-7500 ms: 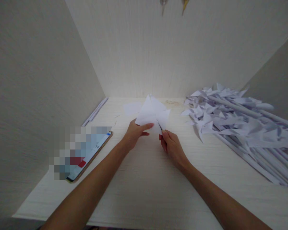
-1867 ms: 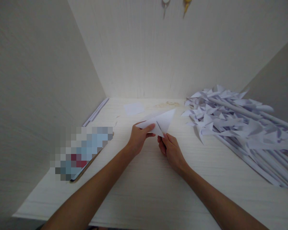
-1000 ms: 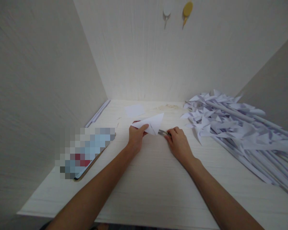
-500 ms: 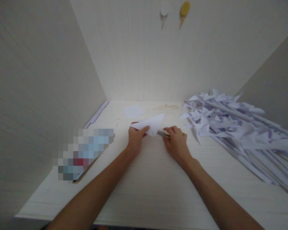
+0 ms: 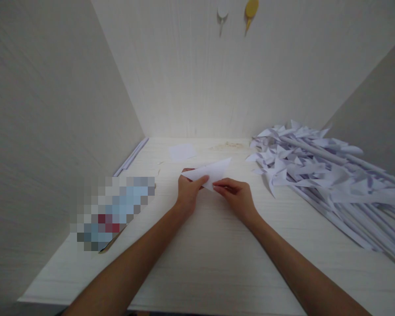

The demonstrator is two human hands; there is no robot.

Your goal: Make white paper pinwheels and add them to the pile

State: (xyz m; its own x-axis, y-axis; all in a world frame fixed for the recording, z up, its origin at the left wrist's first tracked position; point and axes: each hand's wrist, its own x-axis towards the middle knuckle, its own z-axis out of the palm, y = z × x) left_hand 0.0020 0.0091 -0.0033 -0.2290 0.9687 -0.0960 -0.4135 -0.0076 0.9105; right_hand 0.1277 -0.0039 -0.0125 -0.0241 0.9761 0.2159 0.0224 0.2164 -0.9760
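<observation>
Head view: your left hand (image 5: 188,191) has the folded white paper (image 5: 215,170) clamped between thumb and fingers, out over the middle of the table (image 5: 197,259). Your right hand (image 5: 238,197) has its fingertips together, pinching the paper's near corner. You've got a flat paper piece (image 5: 182,152) lying behind, pinwheels (image 5: 303,169) piled to your right, and a mostly pixelated phone (image 5: 128,204) over left.

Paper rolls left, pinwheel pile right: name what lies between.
Head view: between paper rolls and pinwheel pile are a white sheet, small specks, brownish marks, and folded paper in the left hand, touched by the right hand.
</observation>
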